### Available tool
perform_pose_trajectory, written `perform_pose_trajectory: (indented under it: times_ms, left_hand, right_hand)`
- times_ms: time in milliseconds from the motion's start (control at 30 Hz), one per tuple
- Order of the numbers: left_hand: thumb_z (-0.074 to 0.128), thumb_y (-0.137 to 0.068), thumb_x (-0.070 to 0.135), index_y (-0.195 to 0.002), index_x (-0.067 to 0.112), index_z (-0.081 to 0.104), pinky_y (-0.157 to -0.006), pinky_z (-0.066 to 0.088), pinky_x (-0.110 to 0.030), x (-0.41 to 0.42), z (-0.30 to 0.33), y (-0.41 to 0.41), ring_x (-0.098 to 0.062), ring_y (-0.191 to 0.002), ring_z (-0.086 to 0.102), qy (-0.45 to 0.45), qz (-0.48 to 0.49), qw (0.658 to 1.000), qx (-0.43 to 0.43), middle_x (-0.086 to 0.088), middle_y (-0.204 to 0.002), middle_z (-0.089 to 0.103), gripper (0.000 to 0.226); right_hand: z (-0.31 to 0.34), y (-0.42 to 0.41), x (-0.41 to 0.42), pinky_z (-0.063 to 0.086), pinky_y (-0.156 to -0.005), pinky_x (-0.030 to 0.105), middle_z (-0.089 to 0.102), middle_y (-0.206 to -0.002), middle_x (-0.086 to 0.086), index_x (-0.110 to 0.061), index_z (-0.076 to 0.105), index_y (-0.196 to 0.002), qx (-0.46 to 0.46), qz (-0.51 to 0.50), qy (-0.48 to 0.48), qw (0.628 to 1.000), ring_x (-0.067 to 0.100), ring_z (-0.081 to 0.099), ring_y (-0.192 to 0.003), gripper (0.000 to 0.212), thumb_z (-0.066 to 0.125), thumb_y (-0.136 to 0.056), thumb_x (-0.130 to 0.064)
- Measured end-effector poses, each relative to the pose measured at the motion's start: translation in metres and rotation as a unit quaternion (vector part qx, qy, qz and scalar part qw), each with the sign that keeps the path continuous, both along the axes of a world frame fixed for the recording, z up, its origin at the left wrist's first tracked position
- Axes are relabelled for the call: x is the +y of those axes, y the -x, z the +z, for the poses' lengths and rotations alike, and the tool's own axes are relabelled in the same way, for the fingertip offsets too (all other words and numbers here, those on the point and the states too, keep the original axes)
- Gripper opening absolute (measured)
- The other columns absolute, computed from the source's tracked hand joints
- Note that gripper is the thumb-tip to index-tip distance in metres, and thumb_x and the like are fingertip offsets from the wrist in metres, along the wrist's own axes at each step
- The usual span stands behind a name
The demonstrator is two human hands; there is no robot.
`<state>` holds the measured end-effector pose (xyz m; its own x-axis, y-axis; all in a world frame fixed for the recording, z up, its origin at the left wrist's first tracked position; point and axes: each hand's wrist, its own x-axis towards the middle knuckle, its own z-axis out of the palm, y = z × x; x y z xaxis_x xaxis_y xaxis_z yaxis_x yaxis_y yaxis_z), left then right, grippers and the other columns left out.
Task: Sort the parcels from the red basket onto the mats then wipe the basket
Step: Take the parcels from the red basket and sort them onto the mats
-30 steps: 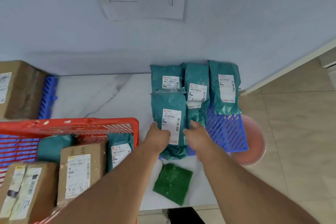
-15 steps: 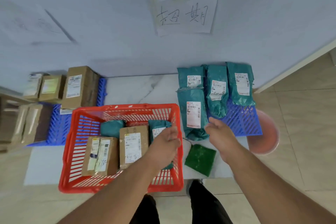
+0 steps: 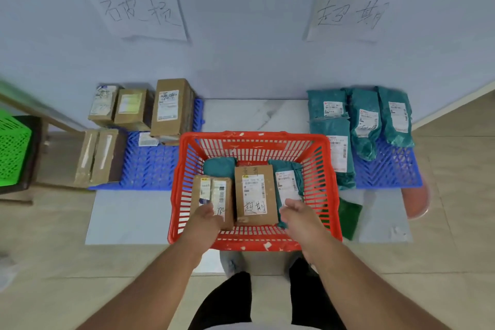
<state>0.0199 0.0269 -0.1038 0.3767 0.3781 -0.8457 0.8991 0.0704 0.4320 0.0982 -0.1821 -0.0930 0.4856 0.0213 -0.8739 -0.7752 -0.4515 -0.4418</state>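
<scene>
Parcels still to be sorted lie in the red basket, which sits on the floor between two blue mats. Going left to right: a green crate stands at the far left edge of view. Next comes the left mat, carrying brown cardboard boxes along its back and left edges, under a handwritten paper sign on the wall.

Inside the basket, against its left wall, lies a small brown box with two labels. The left hand is over the near end of this box, fingers loosely curled; the fingertips cover its near edge, but whether they actually grip it cannot be told. Behind that box a teal bag lies by the basket's far wall. In the middle lies a larger brown box with handwriting on its label, between the two hands and touched by neither. To its right a teal bag with a white label lies against the basket's right wall. The right hand hovers over this bag's near end, palm turned inward, fingers relaxed and slightly bent, holding nothing.

Just right of the basket's near corner lies a dark green cloth. The right mat holds four teal bags along its back and left edges, beneath a second paper sign. A pink basin shows at this mat's near right corner.
</scene>
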Motion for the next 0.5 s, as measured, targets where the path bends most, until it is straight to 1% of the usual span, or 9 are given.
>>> perform_pose_trajectory:
  times_ms: [67,133,167,200,267,333,367,433,500]
  left_hand:
    - [0.059,-0.103,0.009,-0.093,0.027,0.057,-0.072,0.055,-0.033,0.007,-0.002,0.006,-0.02,-0.086,0.071,0.012,-0.003,1.0,0.012,0.001,-0.096,0.07,0.021]
    - [0.061,-0.103,0.011,-0.105,0.02,0.056,-0.081,0.059,-0.036,0.01,-0.012,0.008,-0.02,-0.092,0.072,0.012,-0.03,0.999,0.021,-0.003,-0.105,0.07,0.01]
    - [0.063,-0.101,0.014,-0.115,0.017,0.058,-0.084,0.061,-0.039,0.01,-0.015,0.006,-0.018,-0.092,0.073,0.025,-0.031,0.999,0.018,-0.004,-0.111,0.071,0.015]
    - [0.065,-0.099,0.019,-0.127,0.017,0.059,-0.086,0.062,-0.04,0.009,-0.021,0.004,-0.018,-0.093,0.074,0.031,-0.04,0.999,0.019,-0.005,-0.119,0.072,0.029]
    - [0.067,-0.098,0.028,-0.148,0.02,0.05,-0.083,0.061,-0.038,0.005,-0.025,-0.001,-0.018,-0.099,0.073,0.033,-0.05,0.998,0.029,-0.005,-0.135,0.067,0.054]
    - [0.066,-0.099,0.029,-0.156,0.021,0.041,-0.077,0.059,-0.034,0.002,-0.027,-0.007,-0.019,-0.103,0.071,0.037,-0.045,0.998,0.03,-0.006,-0.145,0.062,0.063]
    - [0.065,-0.1,0.028,-0.157,0.021,0.04,-0.079,0.06,-0.035,0.001,-0.028,-0.01,-0.021,-0.104,0.071,0.037,-0.037,0.998,0.022,-0.007,-0.144,0.062,0.063]
    - [0.063,-0.101,0.023,-0.155,0.019,0.044,-0.089,0.062,-0.043,0.007,-0.035,-0.012,-0.028,-0.11,0.071,0.002,-0.02,1.0,0.016,-0.008,-0.142,0.064,0.057]
    - [0.06,-0.102,0.017,-0.144,0.018,0.054,-0.093,0.062,-0.047,0.017,-0.043,-0.011,-0.031,-0.111,0.071,-0.044,-0.024,0.999,0.012,-0.009,-0.137,0.067,0.042]
  right_hand:
    - [-0.006,0.006,0.007,0.062,-0.066,0.029,0.079,-0.09,-0.004,-0.02,0.064,-0.124,0.008,0.015,0.02,1.0,0.014,0.08,-0.075,0.021,0.055,-0.106,-0.016]
    - [-0.008,0.009,0.012,0.067,-0.081,0.037,0.081,-0.096,0.0,-0.027,0.062,-0.113,0.018,0.017,0.038,0.999,0.018,0.082,-0.082,0.011,0.057,-0.106,-0.02]
    - [-0.009,0.009,0.013,0.067,-0.086,0.04,0.081,-0.098,0.002,-0.029,0.059,-0.111,0.02,0.014,0.046,0.999,0.019,0.081,-0.085,0.008,0.057,-0.107,-0.021]
    - [-0.012,0.009,0.013,0.067,-0.089,0.042,0.08,-0.099,0.003,-0.028,0.058,-0.114,0.015,0.016,0.054,0.998,0.02,0.081,-0.087,0.009,0.056,-0.107,-0.023]
    - [-0.018,0.008,0.016,0.067,-0.081,0.038,0.081,-0.1,0.004,-0.025,0.059,-0.13,0.026,0.022,0.06,0.998,0.018,0.081,-0.084,0.023,0.055,-0.107,-0.025]
    - [-0.023,0.006,0.021,0.064,-0.069,0.033,0.083,-0.097,0.005,-0.02,0.062,-0.132,0.042,0.012,0.047,0.998,0.017,0.081,-0.078,0.028,0.055,-0.106,-0.026]
    - [-0.027,0.005,0.023,0.064,-0.069,0.033,0.084,-0.096,0.005,-0.021,0.064,-0.13,0.046,0.018,0.046,0.998,0.019,0.082,-0.079,0.026,0.055,-0.105,-0.026]
    - [-0.033,0.002,0.032,0.067,-0.08,0.04,0.084,-0.098,0.006,-0.022,0.063,-0.129,0.056,0.033,0.05,0.997,0.024,0.084,-0.085,0.029,0.059,-0.102,-0.029]
    - [-0.039,-0.001,0.045,0.067,-0.087,0.045,0.082,-0.103,0.008,-0.02,0.059,-0.141,0.062,0.047,0.036,0.996,0.028,0.083,-0.092,0.045,0.064,-0.097,-0.029]
